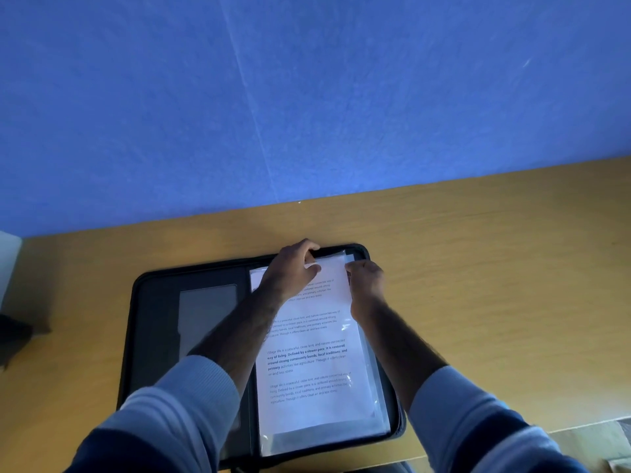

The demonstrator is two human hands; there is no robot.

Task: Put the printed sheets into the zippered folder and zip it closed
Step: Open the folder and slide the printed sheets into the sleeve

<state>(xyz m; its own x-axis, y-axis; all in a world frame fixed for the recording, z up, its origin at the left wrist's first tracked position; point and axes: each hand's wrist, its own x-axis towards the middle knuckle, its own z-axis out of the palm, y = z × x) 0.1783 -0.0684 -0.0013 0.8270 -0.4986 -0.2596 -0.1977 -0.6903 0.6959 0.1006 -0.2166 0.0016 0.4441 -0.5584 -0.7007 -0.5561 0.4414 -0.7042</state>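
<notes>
A black zippered folder (153, 336) lies open flat on the wooden desk. Its right half carries a clear plastic sleeve (380, 407) with the white printed sheets (314, 363) lying in it, text facing up. My left hand (292, 271) rests at the top edge of the sheets, fingers curled over the sleeve's upper rim at the folder's far edge. My right hand (365, 279) pinches the top right corner of the sleeve and sheets. The left half of the folder shows a grey pocket panel (206, 315).
The wooden desk (495, 285) stretches to the right and meets a blue wall (307, 97) behind. A dark object (17, 336) sits at the desk's left edge. The desk's near edge runs just under the folder at the lower right.
</notes>
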